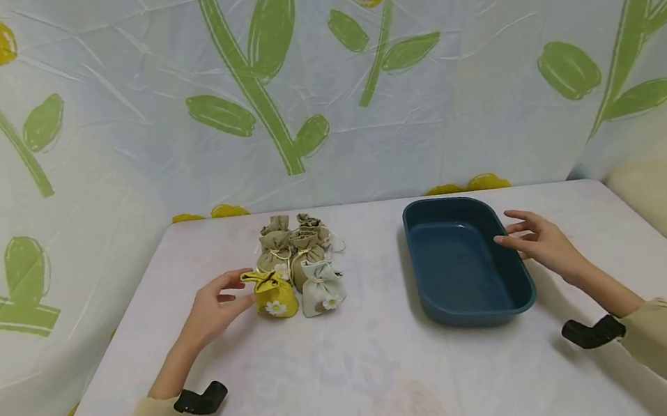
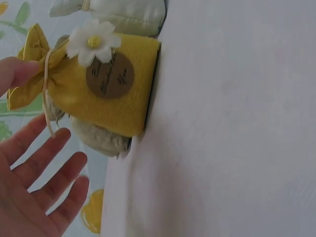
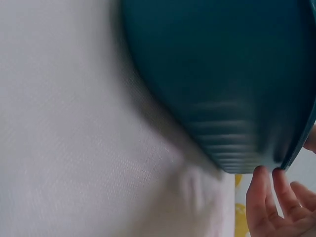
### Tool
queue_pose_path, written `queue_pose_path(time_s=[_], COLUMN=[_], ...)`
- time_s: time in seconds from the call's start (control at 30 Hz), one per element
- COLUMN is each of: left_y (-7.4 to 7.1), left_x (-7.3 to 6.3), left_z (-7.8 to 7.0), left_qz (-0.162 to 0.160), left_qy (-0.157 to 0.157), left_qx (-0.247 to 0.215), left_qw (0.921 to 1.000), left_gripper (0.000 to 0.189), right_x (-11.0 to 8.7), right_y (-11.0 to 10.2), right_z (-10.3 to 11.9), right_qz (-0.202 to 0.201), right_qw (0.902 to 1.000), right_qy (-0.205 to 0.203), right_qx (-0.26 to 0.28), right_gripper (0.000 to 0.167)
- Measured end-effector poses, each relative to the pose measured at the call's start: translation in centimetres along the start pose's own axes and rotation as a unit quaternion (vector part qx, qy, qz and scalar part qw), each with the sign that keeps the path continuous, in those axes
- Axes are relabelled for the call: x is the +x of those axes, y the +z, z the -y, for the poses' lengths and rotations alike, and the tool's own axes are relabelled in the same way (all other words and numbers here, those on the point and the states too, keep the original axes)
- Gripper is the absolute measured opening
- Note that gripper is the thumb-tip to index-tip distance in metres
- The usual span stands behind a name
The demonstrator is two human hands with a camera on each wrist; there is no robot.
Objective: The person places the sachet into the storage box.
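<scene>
My left hand (image 1: 214,308) is beside a small yellow drawstring pouch (image 1: 276,298), its fingers spread. In the left wrist view the thumb overlaps the pouch's gathered top; whether it presses there I cannot tell. The yellow pouch (image 2: 108,84) carries a white daisy and a brown round label. Next to it stands a whitish pouch (image 1: 321,292), with several grey-brown pouches (image 1: 305,240) behind. At the right rim of a dark blue basin (image 1: 462,268) is my right hand (image 1: 543,243), fingers relaxed. Its thumb overlaps the rim, and the fingertips (image 3: 259,173) are at the outer wall.
All of it stands on a white-covered table (image 1: 363,387). A flower-printed cloth (image 1: 157,119) hangs behind and at the sides. Table surface separates the pouches from the basin. A black wrist device (image 1: 200,399) sticks out from each sleeve.
</scene>
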State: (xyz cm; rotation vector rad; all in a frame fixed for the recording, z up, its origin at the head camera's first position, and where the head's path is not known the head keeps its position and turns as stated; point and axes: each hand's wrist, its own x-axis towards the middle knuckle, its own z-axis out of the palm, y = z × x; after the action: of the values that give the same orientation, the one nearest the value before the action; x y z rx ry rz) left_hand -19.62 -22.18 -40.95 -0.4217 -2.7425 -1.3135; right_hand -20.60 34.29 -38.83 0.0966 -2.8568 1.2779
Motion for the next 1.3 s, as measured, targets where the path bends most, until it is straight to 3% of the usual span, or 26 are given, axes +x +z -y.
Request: queue_pose_path(time_s=[0.3,0.5,0.93,1.13,1.3], left_y=[1.7,2.4,2.8,2.7,2.9], left_x=[-0.3,-0.5,0.0,0.5,0.8], left_z=[-0.2,-0.8,-1.1,-0.9,-0.7], left_qz=[-0.058,-0.090,-0.060,-0.043,-0.027], left_qy=[0.001,-0.007,-0.015,-0.019,-0.002], left_qx=[-0.017,-0.013,-0.073,-0.062,-0.071], left_qw=[0.9982,0.9958,0.9954,0.9970,0.9971], left_gripper=[0.039,0.033,0.031,0.030,0.032], right_x=[0.7,0.8,0.9,1.0,1.1], right_y=[0.4,0.5,0.3,0.1,-0.4], right_z=[-1.1,-1.1,-0.3,-0.4,-0.6], right_qz=[0.029,0.038,0.051,0.070,0.091], right_qw=[0.9967,0.9962,0.9950,0.9933,0.9911], right_qy=[0.043,0.059,0.072,0.070,0.066], right_qx=[0.062,0.051,0.047,0.059,0.071], right_gripper=[0.070,0.071,0.072,0.072,0.070])
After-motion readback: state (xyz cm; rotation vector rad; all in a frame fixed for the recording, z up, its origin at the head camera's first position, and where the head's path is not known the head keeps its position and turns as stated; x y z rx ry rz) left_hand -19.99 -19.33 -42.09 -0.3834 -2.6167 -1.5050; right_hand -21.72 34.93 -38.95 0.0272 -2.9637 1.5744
